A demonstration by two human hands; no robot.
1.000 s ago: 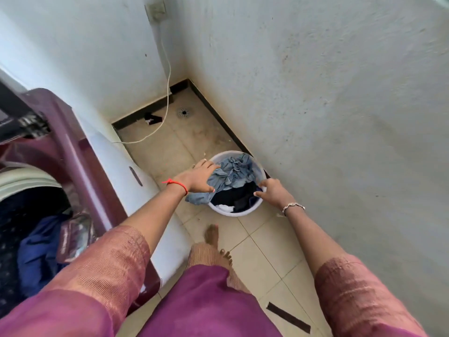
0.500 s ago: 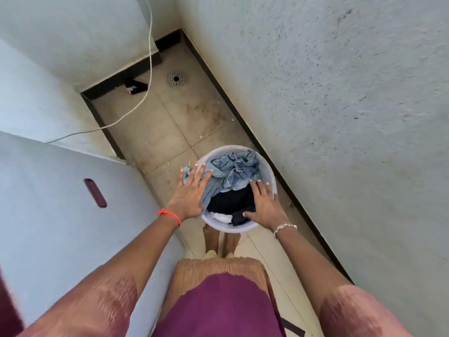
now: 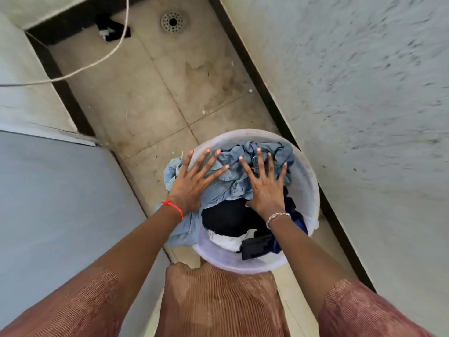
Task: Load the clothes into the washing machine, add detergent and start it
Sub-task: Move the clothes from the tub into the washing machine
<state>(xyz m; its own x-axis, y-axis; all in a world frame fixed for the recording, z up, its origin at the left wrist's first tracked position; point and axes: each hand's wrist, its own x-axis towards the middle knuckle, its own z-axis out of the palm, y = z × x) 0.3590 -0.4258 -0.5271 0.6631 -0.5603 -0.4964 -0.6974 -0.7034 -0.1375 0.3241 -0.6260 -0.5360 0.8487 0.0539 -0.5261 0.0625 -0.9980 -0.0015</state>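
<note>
A round white tub [image 3: 307, 181] stands on the tiled floor against the right wall, full of clothes. A light blue garment [image 3: 233, 176] lies on top and hangs over the tub's left rim. Under it are a black piece [image 3: 228, 217] and a white piece [image 3: 230, 240]. My left hand [image 3: 192, 181] lies flat on the blue garment at the left rim, fingers spread. My right hand [image 3: 264, 183] rests flat on the same garment near the middle, fingers spread too. Neither hand grips cloth. The washing machine's grey side panel [image 3: 60, 203] fills the left.
A floor drain [image 3: 172, 21] sits in the far corner, with a small black object [image 3: 111, 30] beside it. A white cable [image 3: 97, 62] runs across the floor to the left. A rough white wall [image 3: 364, 105] closes the right side.
The view has tilted down and closed in on the tub. Both hands have slid from the tub's rim onto the blue garment and spread flat.
</note>
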